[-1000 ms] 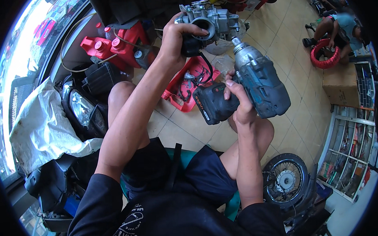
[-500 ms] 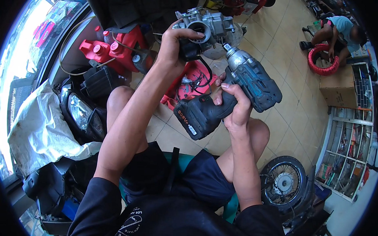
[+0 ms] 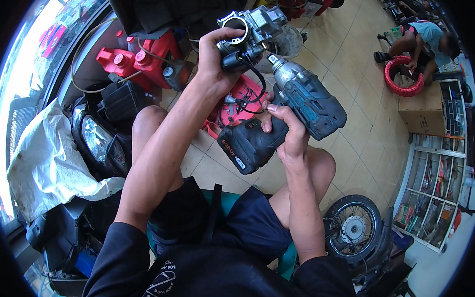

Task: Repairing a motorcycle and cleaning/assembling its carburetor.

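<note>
My left hand (image 3: 213, 60) is closed around a silver carburetor (image 3: 262, 26), its thumb at the round intake mouth. A black cylindrical part and a dark cable hang from the carburetor. My right hand (image 3: 292, 131) grips the handle of a dark blue-black cordless impact wrench (image 3: 312, 104), whose battery points toward my lap. The wrench's square metal tip is just below the carburetor's right underside; whether they touch I cannot tell. Under both hands a red tray (image 3: 241, 98) holds small metal parts.
Red jugs (image 3: 150, 60) stand at the back left, near a headlight unit (image 3: 97, 137) and a white sack (image 3: 55, 160). A spoked wheel (image 3: 352, 225) lies at lower right. At far right a person (image 3: 427, 40) sits with a red tire (image 3: 404, 85), by a cardboard box (image 3: 422, 113) and a shelf (image 3: 432, 189).
My left hand has turned the carburetor, so its round mouth has shifted up and left. The wrench has moved slightly left, still in my right hand.
</note>
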`<state>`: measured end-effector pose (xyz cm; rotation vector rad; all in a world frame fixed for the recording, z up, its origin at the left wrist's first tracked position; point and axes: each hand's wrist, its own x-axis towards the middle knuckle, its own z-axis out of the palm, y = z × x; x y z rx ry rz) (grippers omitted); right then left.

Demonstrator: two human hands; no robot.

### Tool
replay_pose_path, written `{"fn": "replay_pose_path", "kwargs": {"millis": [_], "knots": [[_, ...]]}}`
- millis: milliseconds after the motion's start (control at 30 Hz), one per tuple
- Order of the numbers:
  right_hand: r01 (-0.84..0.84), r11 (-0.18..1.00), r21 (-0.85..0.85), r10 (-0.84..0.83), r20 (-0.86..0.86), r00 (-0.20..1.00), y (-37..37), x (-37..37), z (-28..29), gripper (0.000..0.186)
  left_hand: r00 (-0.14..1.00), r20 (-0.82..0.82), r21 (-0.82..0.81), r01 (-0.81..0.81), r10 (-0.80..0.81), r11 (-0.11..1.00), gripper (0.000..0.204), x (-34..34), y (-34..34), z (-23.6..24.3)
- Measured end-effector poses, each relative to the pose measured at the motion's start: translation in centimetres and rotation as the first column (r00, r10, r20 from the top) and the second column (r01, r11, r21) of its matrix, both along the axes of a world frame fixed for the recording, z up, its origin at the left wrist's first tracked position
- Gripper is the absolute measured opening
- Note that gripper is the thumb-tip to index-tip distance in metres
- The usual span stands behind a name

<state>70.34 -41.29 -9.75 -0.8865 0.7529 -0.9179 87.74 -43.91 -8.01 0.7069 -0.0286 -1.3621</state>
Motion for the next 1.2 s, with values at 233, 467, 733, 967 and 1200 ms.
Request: {"fn": "replay_pose_path", "kwargs": {"millis": [233,467,733,967,1200], "knots": [[-0.006,0.994,-0.112,0.001,-0.049,0.999,0.31,0.19,0.38,0.017,1.000,0.022,0.022,0.004,-0.004,1.000,0.034,-0.02,0.13,-0.19],[-0.006,0.992,-0.127,-0.004,-0.077,0.997,0.40,0.25,0.27,0.016,0.999,0.041,-0.017,0.029,-0.029,0.999,0.051,0.18,0.09,-0.78],[0.058,0.991,-0.120,-0.070,-0.102,0.992,0.38,0.35,-0.08,0.017,1.000,0.028,0.059,-0.003,0.001,0.998,0.036,0.24,-0.02,-0.66],[0.047,0.991,-0.128,-0.058,-0.088,0.994,0.27,0.39,-0.21,0.017,0.999,0.031,0.055,-0.010,0.009,0.998,0.037,0.32,-0.17,-0.76],[0.054,0.992,-0.114,-0.065,-0.102,0.993,0.21,0.38,-0.44,0.015,0.999,0.043,0.067,-0.019,0.016,0.998,0.037,0.24,-0.28,-0.97]]}}
